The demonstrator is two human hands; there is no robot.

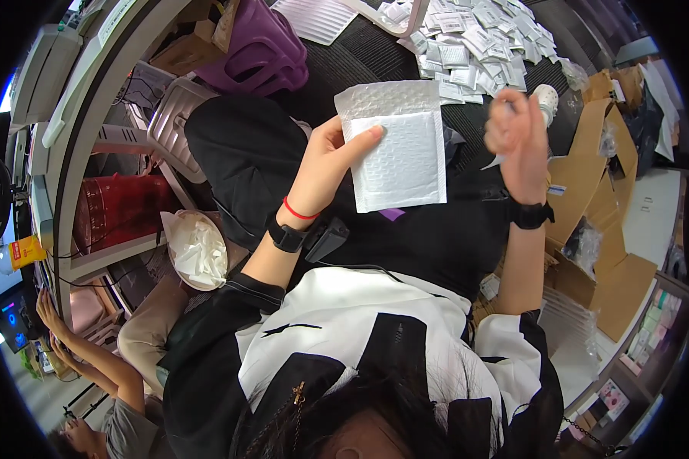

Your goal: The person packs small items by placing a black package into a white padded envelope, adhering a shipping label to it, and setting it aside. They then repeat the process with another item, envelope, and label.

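Note:
My left hand [333, 157] grips a white bubble mailer [398, 164] by its left edge, thumb on the front and the other fingers behind. The mailer's translucent bubble-lined flap [390, 98] is unfolded at the top. To the right of the mailer and apart from it, my right hand [519, 138] is raised with its fingers curled in and blurred by motion. A thin pale sliver [494, 162] shows at that hand's lower side; whether the fingers hold it is unclear. Both wrists wear black bands.
Many small white packets [475, 50] lie heaped on the dark floor ahead. Opened cardboard boxes [589, 191] stand at the right. On the left are a purple plastic stool [260, 50], a bin with white paper [197, 249] and a desk frame. Another person's hand [50, 314] is at the desk.

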